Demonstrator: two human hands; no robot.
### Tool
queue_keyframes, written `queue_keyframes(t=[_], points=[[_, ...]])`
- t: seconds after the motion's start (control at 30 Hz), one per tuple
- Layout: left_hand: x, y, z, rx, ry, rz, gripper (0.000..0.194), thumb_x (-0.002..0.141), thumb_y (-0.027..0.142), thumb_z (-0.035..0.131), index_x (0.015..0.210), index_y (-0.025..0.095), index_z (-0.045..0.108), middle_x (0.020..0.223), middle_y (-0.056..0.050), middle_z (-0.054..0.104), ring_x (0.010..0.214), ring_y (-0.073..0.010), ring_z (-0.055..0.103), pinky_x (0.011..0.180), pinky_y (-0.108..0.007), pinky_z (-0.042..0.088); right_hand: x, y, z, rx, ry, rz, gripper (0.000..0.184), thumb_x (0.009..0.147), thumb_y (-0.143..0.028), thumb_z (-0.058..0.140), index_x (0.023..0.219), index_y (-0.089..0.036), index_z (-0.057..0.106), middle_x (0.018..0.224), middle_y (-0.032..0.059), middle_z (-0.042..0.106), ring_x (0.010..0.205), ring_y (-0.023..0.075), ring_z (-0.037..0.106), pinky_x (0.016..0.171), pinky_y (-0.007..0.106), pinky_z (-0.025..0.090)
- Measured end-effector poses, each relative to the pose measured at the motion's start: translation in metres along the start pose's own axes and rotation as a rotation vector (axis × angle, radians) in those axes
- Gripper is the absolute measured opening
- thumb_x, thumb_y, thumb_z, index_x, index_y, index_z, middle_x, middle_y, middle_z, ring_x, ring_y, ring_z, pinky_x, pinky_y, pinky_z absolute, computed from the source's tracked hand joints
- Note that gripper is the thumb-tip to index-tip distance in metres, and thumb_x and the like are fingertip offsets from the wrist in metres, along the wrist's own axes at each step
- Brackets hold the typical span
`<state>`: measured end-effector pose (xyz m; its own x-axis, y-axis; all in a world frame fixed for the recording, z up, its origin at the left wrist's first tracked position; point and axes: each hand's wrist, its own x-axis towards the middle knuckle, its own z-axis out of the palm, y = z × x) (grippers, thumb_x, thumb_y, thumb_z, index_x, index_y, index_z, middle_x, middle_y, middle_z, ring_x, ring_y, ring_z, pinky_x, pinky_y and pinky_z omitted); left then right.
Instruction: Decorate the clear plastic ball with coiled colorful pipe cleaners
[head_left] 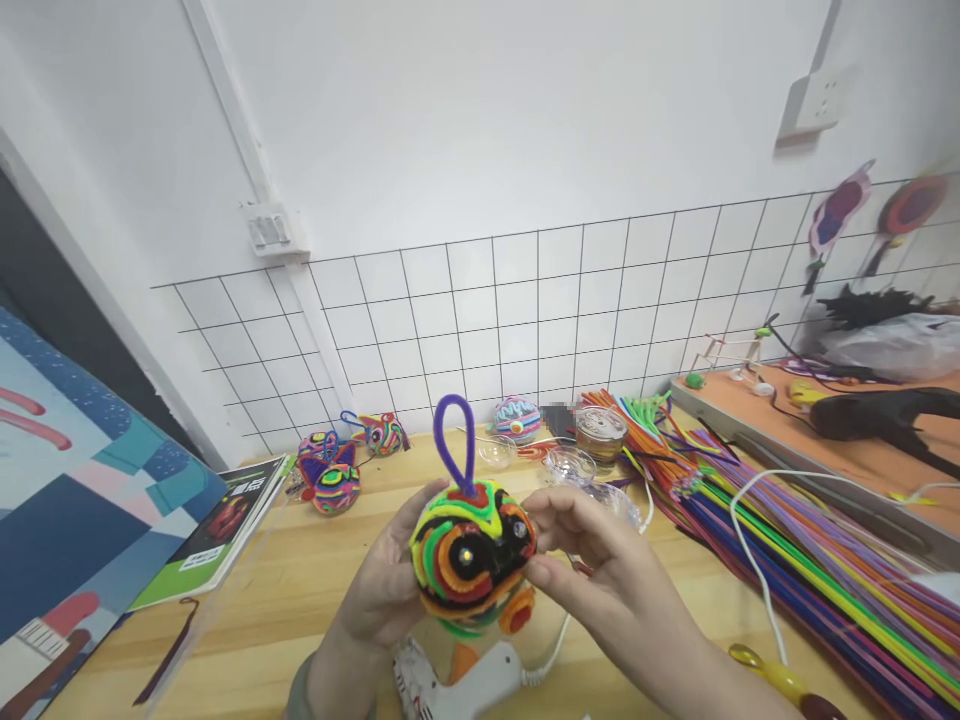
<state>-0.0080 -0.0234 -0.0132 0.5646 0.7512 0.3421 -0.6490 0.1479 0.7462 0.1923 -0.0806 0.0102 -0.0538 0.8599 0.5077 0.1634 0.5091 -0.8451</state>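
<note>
Between my two hands is a round pipe-cleaner ornament (pixel 450 590) with striped colours, two black eyes with shiny centres and an upright purple loop (pixel 455 440) on top. My left hand (pixel 386 575) wraps the ornament's left side, its fingers partly hidden behind it. At the other side, my right hand (pixel 600 565) has its thumb and fingertips closed on the right edge, by one eye. An orange coiled piece (pixel 517 610) sits at the ornament's lower right. Just below lies a white glue gun (pixel 480 685) on the wooden table (pixel 247 620).
Several similar ornaments (pixel 335 488) stand at the back left near a magazine (pixel 232 525). Behind my hands are a striped ball (pixel 516 418), a clear jar (pixel 600 432) and clear plastic pieces (pixel 568 465). Pipe-cleaner bundles (pixel 787 560) and a white cord (pixel 750 560) spread across the right.
</note>
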Motion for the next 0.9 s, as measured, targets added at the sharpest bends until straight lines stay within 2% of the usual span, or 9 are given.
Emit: queue_keyframes(t=[0.13, 0.27, 0.4, 0.57, 0.7, 0.9], points=[[0.001, 0.000, 0.002, -0.049, -0.002, -0.004, 0.058, 0.068, 0.019, 0.079, 0.123, 0.029, 0.063, 0.121, -0.003, 0.069, 0.108, -0.0205, 0.065, 0.092, -0.029, 0.051, 0.003, 0.008, -0.001, 0.084, 0.006, 0.079, 0.024, 0.082, -0.035, 0.068, 0.101, -0.021, 0.061, 0.089, 0.0052, 0.065, 0.076, 0.0163, 0.064, 0.067, 0.029, 0.055], [0.003, -0.001, 0.004, -0.058, -0.003, 0.008, 0.056, 0.070, 0.018, 0.077, 0.123, 0.029, 0.062, 0.121, -0.002, 0.069, 0.107, -0.0182, 0.065, 0.092, -0.027, 0.051, 0.005, 0.016, -0.002, 0.173, 0.005, 0.144, 0.028, 0.080, -0.041, 0.070, 0.100, -0.023, 0.061, 0.090, 0.0042, 0.064, 0.078, 0.0154, 0.064, 0.068, 0.026, 0.054], [0.004, 0.000, 0.009, -0.035, 0.040, 0.012, 0.052, 0.072, 0.019, 0.076, 0.121, 0.029, 0.064, 0.119, -0.002, 0.070, 0.106, -0.0182, 0.065, 0.091, -0.027, 0.051, 0.008, 0.020, -0.001, 0.265, -0.050, 0.129, 0.027, 0.083, -0.043, 0.067, 0.103, -0.025, 0.062, 0.090, 0.0033, 0.066, 0.083, 0.0149, 0.064, 0.074, 0.025, 0.054], [0.005, 0.001, 0.011, -0.004, 0.052, 0.019, 0.051, 0.071, 0.020, 0.077, 0.120, 0.028, 0.064, 0.119, -0.002, 0.069, 0.105, -0.0189, 0.065, 0.089, -0.027, 0.051, 0.011, 0.023, 0.000, 0.352, -0.082, 0.106, 0.026, 0.085, -0.044, 0.066, 0.103, -0.026, 0.062, 0.091, 0.0028, 0.068, 0.085, 0.0138, 0.065, 0.073, 0.023, 0.054], [0.004, -0.001, 0.010, -0.003, 0.046, 0.035, 0.048, 0.074, 0.022, 0.074, 0.120, 0.029, 0.064, 0.119, -0.002, 0.069, 0.105, -0.0176, 0.065, 0.088, -0.026, 0.052, 0.012, 0.023, -0.001, 0.356, -0.090, 0.118, 0.027, 0.085, -0.046, 0.065, 0.102, -0.025, 0.062, 0.087, 0.0021, 0.067, 0.081, 0.0137, 0.064, 0.072, 0.023, 0.054], [0.006, -0.001, 0.017, -0.001, 0.128, 0.022, 0.044, 0.073, 0.023, 0.076, 0.116, 0.029, 0.067, 0.118, -0.002, 0.069, 0.103, -0.0178, 0.064, 0.087, -0.026, 0.052, 0.016, 0.023, -0.003, 0.275, -0.065, 0.167, 0.028, 0.086, -0.047, 0.062, 0.101, -0.023, 0.059, 0.080, 0.0000, 0.062, 0.071, 0.0124, 0.060, 0.064, 0.023, 0.053]])
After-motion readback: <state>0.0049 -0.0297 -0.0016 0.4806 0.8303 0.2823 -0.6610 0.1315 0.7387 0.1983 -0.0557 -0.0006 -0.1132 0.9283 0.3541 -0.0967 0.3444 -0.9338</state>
